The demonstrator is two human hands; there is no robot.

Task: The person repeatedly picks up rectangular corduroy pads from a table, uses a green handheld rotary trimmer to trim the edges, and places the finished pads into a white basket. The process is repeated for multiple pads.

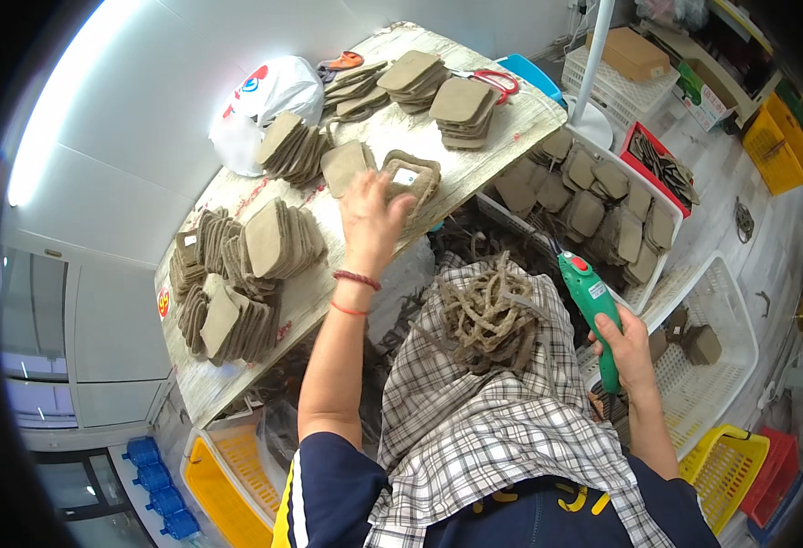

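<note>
Reaches forward over the pale, worn table [522, 128] with the left hand [374, 215], palm down and fingers partly spread. Touches, or very nearly touches, the near edge of a single brown pad [345, 167] lying there — cannot tell a pinch from light contact, with the fingertips too small and blurred. Has just to the right of those fingers a small pad stack [427, 173] with a white label [405, 176]. Wears a dark red bracelet [356, 279] and a thin red band [348, 309] on the left arm.

Grips a green tool [591, 297] in the right hand [628, 352], with fingers wrapped closely round its lower body. Points its tip up and away from the body, near a white crate [664, 268] of loose pads [586, 212].

Bears in the lap, on a checked cloth [474, 411], a tangled heap of brown strips [493, 310]. Has leaning stacks [281, 239] of pads on the left part of the table and upright piles [463, 111] toward the far side, near red-handled scissors [514, 85] and a white plastic bag [283, 91]. Has a red tray [650, 180] of dark strips beyond the crate — and, nearer on the right, a white basket [741, 329] with a few more pads inside.
</note>
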